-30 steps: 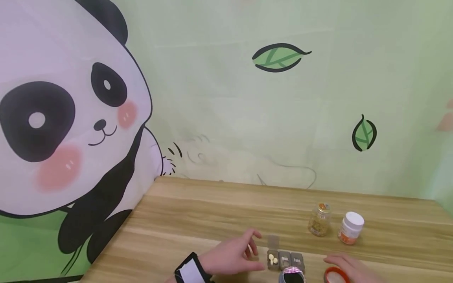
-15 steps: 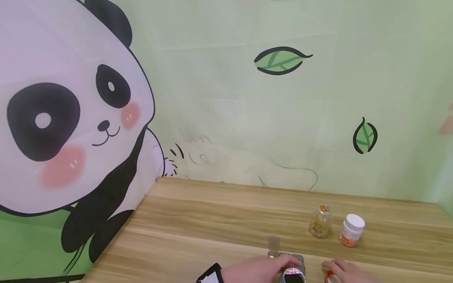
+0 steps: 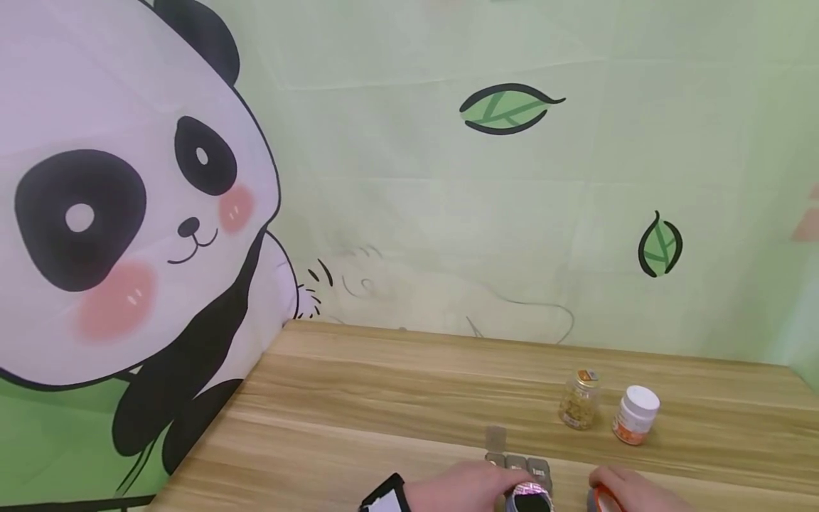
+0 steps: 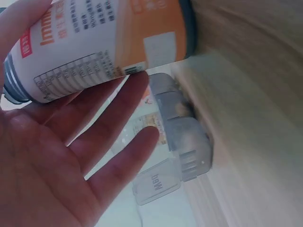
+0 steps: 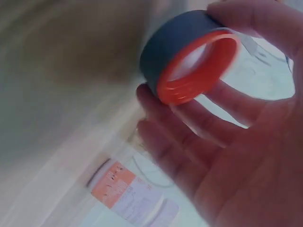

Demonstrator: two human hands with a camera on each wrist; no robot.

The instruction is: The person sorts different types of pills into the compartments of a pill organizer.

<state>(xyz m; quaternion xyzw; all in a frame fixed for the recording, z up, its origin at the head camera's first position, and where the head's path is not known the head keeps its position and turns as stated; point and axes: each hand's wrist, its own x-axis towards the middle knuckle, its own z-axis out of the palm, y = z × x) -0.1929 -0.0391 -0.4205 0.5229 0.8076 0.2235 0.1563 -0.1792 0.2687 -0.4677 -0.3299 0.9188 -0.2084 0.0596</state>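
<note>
My left hand (image 3: 457,487) grips an uncapped bottle (image 4: 104,42) with an orange and white label, thumb on one side and fingers along the other. Torn pink-silver foil rings its dark mouth (image 3: 531,501) in the head view. Just beyond the hand lies a grey pill organizer (image 4: 189,142) whose "Wed" lid (image 4: 157,182) is flipped back; pale tablets showed inside that compartment earlier. My right hand (image 3: 633,491) pinches a screw cap (image 5: 175,52), dark grey outside and orange-red inside, between thumb and fingers, with its threaded hollow showing.
Farther back on the wooden table (image 3: 384,384) stand a clear jar (image 3: 579,405) of yellowish contents with a gold lid and a white bottle (image 3: 635,416) with an orange band. Behind the table hangs a green panda-printed cloth (image 3: 397,178).
My left hand moved right from beside the organizer and took hold of the open bottle. My right hand closed its fingers round the cap, which tilted up.
</note>
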